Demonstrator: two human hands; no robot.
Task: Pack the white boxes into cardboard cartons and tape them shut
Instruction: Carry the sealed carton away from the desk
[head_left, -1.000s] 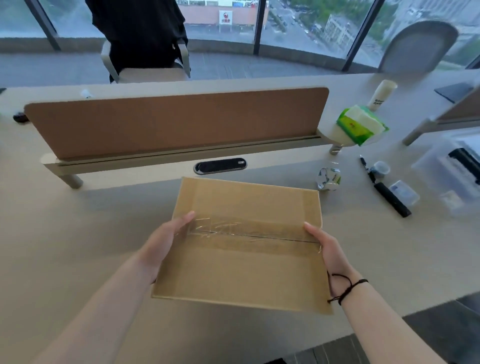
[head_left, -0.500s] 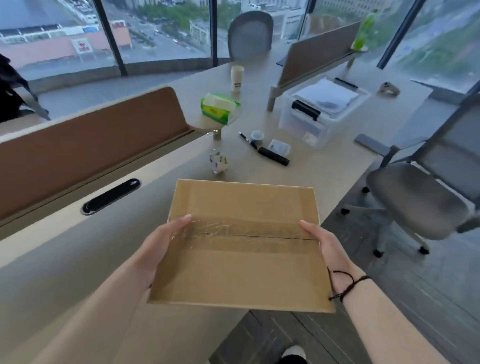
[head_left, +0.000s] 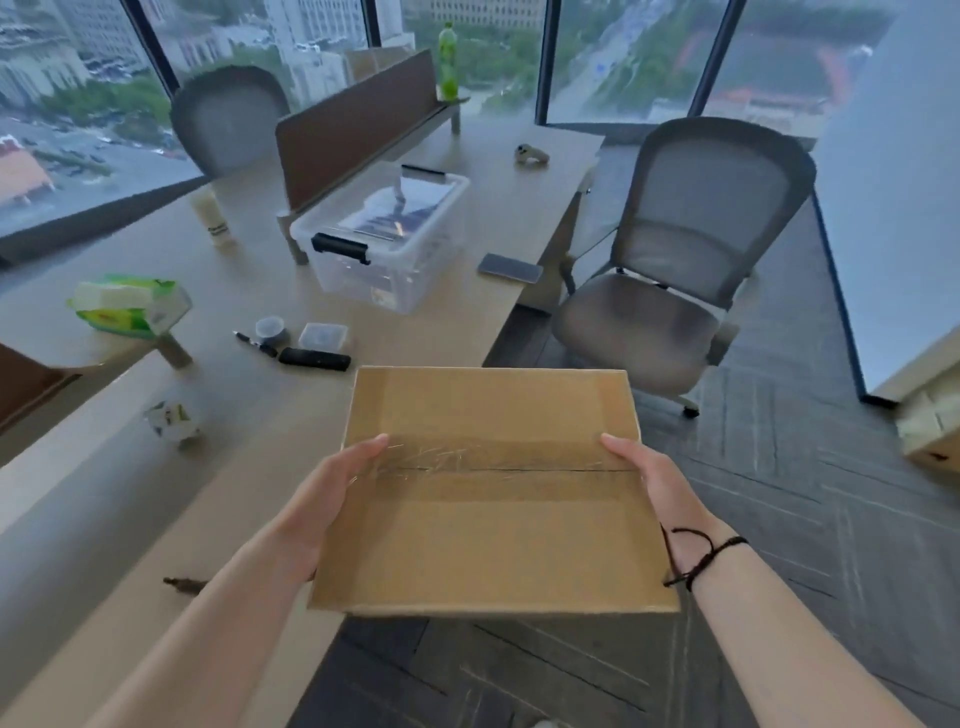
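I hold a flat brown cardboard carton (head_left: 488, 545) level in front of me, half over the desk edge and half over the floor. Clear tape (head_left: 493, 460) runs across its closed centre seam, wrinkled at the left end. My left hand (head_left: 322, 499) grips the carton's left side with the thumb on top. On the carton's right side my right hand (head_left: 660, 488), with a black cord at the wrist, grips the same way. No white boxes are in view.
The desk (head_left: 234, 431) carries a clear lidded plastic bin (head_left: 384, 244), a green tissue pack (head_left: 130, 306), a tape roll (head_left: 270, 330), a black marker (head_left: 314, 358), a phone (head_left: 510, 268) and a crumpled wrapper (head_left: 174, 415). A grey office chair (head_left: 675, 270) stands right of it.
My view has swung to the right along the desk. The carton, still in both hands, has come off the desktop and now hangs past the desk's edge.
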